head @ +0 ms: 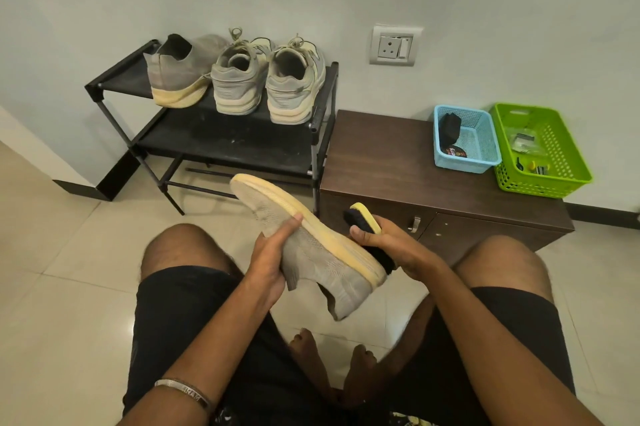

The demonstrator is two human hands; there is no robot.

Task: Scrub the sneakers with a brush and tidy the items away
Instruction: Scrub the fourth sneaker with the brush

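Note:
A grey knit sneaker (311,252) with a yellowed sole is held on its side between my knees, toe pointing away. My left hand (270,252) grips its upper, thumb on the fabric. My right hand (391,245) holds a yellow-backed brush (363,221) with black bristles against the sole's edge near the heel. On the black shoe rack (225,138) stand its matching grey sneaker (180,72) and a pair of laced grey sneakers (266,79).
A low brown cabinet (381,162) stands right of the rack. On it sit a blue basket (467,145) with a black cloth and a polish tin, and a green basket (547,148) with small items. A wall socket (396,44) is above. My bare feet rest on the tiled floor.

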